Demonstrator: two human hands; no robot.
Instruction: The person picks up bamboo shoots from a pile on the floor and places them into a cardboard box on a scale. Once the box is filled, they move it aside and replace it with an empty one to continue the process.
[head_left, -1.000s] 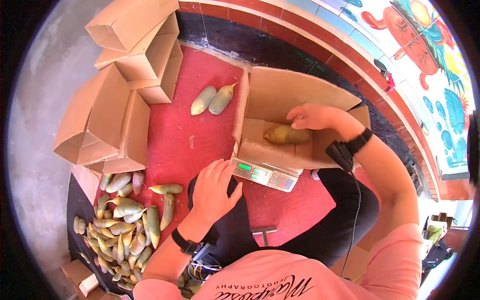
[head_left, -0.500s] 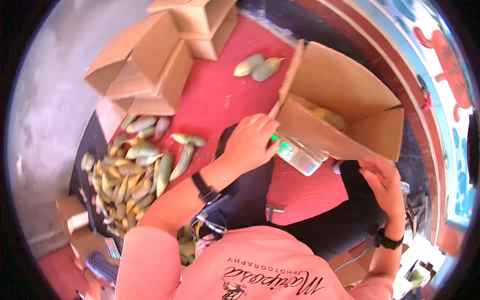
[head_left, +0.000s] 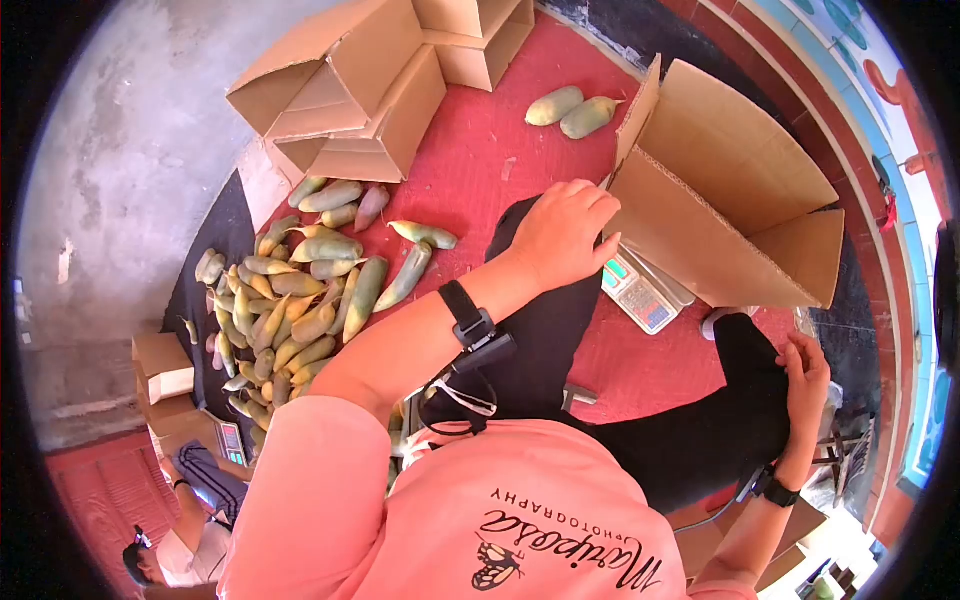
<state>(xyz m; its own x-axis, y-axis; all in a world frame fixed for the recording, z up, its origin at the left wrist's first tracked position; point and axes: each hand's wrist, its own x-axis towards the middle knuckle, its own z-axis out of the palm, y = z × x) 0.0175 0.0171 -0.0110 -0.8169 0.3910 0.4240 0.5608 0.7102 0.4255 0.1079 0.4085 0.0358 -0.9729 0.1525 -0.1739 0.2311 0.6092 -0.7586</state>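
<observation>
My left hand (head_left: 568,235), thumb apart from the bent fingers, has its fingertips right at the near left edge of an open cardboard box (head_left: 690,225). Beneath that box a digital scale (head_left: 643,300) shows its lit display and keypad. My right hand (head_left: 805,380) is below the box's right corner, beside my knee, fingers loosely bent with nothing visible in them. Inside the box only bare cardboard walls show; its floor is hidden behind the near wall. Beyond the box's left side, two green radishes (head_left: 574,112) lie on the red floor covering (head_left: 480,140).
A heap of green radishes (head_left: 290,310) lies to my left. Behind it stand several open cardboard boxes (head_left: 350,80). At lower left a person (head_left: 195,540) sits near another scale (head_left: 232,440) and a small carton (head_left: 165,370). A tiled wall edge runs along the right.
My right hand has dropped away from the box's near right corner toward my knee. The view has shifted, and the yellowish thing seen inside the box is now hidden. My left hand stays at the box edge.
</observation>
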